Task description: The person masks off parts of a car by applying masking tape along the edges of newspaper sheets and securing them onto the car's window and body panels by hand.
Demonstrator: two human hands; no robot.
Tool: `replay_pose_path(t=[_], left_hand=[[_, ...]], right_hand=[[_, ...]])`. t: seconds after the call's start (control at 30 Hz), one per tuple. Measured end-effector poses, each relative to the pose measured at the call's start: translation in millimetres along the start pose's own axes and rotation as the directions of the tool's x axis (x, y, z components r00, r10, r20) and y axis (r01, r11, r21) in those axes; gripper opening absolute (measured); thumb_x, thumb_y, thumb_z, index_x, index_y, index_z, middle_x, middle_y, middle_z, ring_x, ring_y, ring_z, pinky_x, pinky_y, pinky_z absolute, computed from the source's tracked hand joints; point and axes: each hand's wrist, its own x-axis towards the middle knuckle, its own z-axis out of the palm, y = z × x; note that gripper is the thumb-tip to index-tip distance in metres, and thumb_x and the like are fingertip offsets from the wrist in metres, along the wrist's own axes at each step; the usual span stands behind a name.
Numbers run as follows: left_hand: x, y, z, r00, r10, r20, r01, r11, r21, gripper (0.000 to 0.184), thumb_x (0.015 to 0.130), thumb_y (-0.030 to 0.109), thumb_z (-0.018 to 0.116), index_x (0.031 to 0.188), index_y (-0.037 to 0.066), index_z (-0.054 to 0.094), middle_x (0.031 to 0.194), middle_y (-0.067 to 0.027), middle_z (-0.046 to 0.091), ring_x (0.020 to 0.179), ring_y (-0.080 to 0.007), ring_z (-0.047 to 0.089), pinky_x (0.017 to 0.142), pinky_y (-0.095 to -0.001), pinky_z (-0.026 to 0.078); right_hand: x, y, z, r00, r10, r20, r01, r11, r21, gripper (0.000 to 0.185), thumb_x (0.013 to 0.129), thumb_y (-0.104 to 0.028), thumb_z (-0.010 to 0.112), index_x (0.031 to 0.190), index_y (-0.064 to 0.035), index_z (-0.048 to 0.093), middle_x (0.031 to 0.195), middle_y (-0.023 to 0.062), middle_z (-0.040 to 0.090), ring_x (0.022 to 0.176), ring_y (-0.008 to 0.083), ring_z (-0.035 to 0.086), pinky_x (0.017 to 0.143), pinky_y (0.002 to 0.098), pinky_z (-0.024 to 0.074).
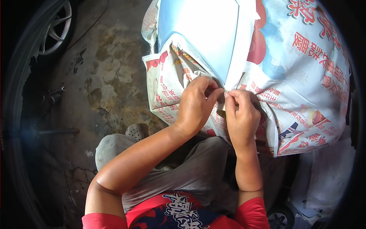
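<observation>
A glossy pale blue panel (202, 32) narrows to a point near the centre of the view. Printed sheeting (305, 87) with red lettering surrounds it, and a white strip (244, 42) runs along its right edge. My left hand (196, 101) is closed in a pinch just left of the panel's tip. Close beside it, my right hand (242, 114) pinches at the white edge below the tip. The fingertips of both hands nearly touch. What exactly lies between the fingers of each hand is too small to tell.
A car wheel (57, 32) stands at the upper left on the stained floor (114, 72). My grey-trousered legs (183, 175) are bent below the sheeting, with a grey clog (134, 132) beside them. Another wheel (280, 217) is at the lower right.
</observation>
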Motion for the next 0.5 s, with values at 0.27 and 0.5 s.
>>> replay_pose_path(t=[0.27,0.5], left_hand=[[-7.9,22.4,-33.8,0.938,-0.199,0.283,0.235,0.967,-0.100,0.011,0.095,0.004,0.060,0.100,-0.002,0.067,0.094,-0.0187,0.073,0.090,-0.0257,0.073,0.079,-0.0385,0.055],[3.3,30.5,-48.5,0.807,-0.339,0.484,0.565,0.683,-0.464,0.011,0.098,-0.001,0.048,0.108,0.001,0.050,0.129,-0.0196,0.064,0.102,-0.0215,0.066,0.086,-0.0347,0.058]], right_hand=[[-34.9,-36.2,-5.2,0.779,0.497,0.383,-0.625,0.664,0.409,0.025,0.105,-0.012,0.055,0.100,0.0072,0.071,0.082,0.0161,0.072,0.070,0.0187,0.068,0.067,0.0348,0.0530],[-5.8,-41.1,26.4,0.530,0.578,0.620,-0.789,0.070,0.610,0.056,0.111,-0.039,0.039,0.105,0.0062,0.072,0.082,0.0118,0.071,0.072,0.0168,0.068,0.066,0.0310,0.0518]])
